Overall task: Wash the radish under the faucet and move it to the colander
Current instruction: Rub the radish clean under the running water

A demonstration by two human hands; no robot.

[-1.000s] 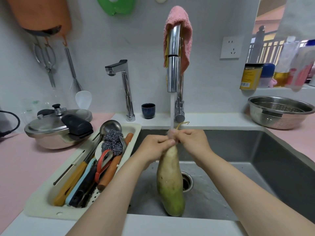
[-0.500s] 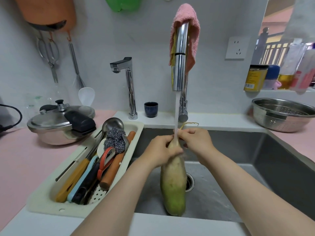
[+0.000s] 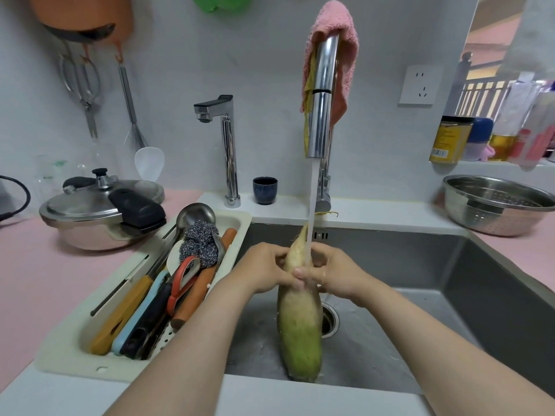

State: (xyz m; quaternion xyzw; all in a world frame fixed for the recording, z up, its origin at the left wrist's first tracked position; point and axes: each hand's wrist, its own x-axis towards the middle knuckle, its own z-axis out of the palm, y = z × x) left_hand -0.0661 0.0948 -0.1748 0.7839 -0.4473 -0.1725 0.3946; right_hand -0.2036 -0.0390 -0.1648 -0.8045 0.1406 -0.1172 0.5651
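In a steel sink [image 3: 420,265] set into a pink counter, the left hand [image 3: 267,270] curls its fingers round the upright radish [image 3: 297,328] under the faucet [image 3: 321,100] stream, the right hand [image 3: 339,271] gripping opposite. It is best turned slowly so every side rinses, and the colander [image 3: 495,220] stands at right.

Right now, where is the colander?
In the head view, the colander sits at the far right on the pink counter, just right of the sink and below the shelf with the yellow tin.
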